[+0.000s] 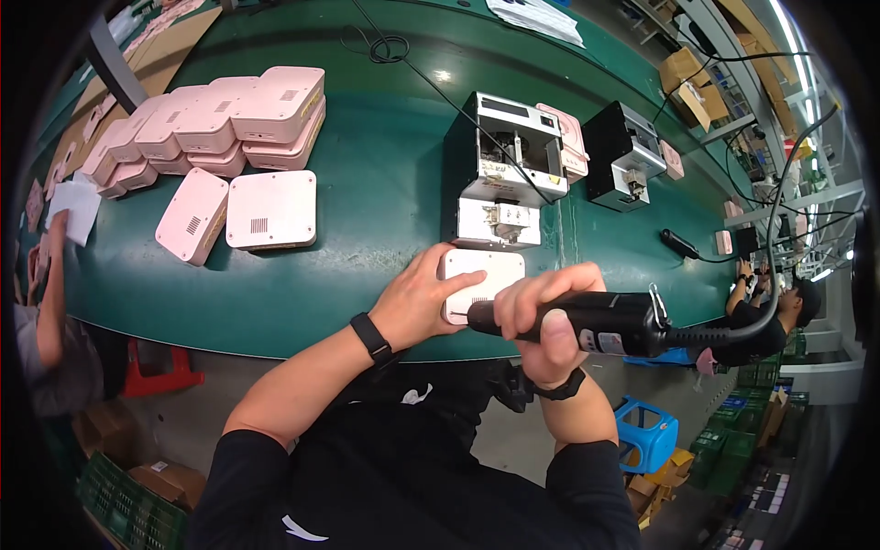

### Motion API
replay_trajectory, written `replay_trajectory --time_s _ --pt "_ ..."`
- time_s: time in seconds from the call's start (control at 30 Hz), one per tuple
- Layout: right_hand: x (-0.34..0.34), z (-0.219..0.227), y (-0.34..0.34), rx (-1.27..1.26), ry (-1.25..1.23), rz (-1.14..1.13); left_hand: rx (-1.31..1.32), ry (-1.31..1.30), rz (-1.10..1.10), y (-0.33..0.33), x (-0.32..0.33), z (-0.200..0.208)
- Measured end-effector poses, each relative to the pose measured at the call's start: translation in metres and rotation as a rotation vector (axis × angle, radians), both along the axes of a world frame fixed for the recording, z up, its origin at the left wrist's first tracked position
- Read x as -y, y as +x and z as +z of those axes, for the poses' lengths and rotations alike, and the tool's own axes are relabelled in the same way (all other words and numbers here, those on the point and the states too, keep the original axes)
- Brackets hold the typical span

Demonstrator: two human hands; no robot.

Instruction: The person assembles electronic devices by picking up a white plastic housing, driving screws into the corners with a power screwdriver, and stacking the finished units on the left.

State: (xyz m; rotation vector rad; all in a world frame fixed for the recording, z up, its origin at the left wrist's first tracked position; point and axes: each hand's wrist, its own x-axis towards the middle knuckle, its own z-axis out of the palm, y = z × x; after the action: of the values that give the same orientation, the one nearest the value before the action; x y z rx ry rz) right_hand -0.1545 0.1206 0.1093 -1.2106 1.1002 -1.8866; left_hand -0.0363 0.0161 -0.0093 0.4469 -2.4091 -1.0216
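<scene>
The left hand (pixel 423 301) and black screwdriver (pixel 587 323) hide much of the pink casing (pixel 484 271)

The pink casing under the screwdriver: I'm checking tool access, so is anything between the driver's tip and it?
Nothing visible. The black electric screwdriver in the right hand points straight at the pink casing, which the left hand steadies from its left side.

We see bright, even light from ceiling strips (pixel 786 37) at upper right, a glare spot on the green table (pixel 385 174) near the white machine (pixel 502 170), soft shadows beneath it, and black, curved fisheye edges.
</scene>
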Motion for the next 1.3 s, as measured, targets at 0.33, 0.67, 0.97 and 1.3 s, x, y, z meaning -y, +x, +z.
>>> replay_trajectory --time_s 0.33,0.67,0.97,1.3 --pt "0.001 -0.015 0.008 -0.139 0.033 -0.010 -0.028 -0.003 0.007 0.002 -0.001 -0.001" --pt "-0.017 0.038 -0.006 0.125 -0.189 -0.004 0.071 0.432 -0.040 0.070 0.001 0.025" --pt "-0.057 0.008 -0.056 0.194 -0.097 -0.354 0.069 2.003 -0.184 0.140 0.023 0.024" --pt "-0.046 0.002 -0.059 0.078 -0.025 -0.357 -0.121 0.332 0.331 0.050 0.071 0.034"
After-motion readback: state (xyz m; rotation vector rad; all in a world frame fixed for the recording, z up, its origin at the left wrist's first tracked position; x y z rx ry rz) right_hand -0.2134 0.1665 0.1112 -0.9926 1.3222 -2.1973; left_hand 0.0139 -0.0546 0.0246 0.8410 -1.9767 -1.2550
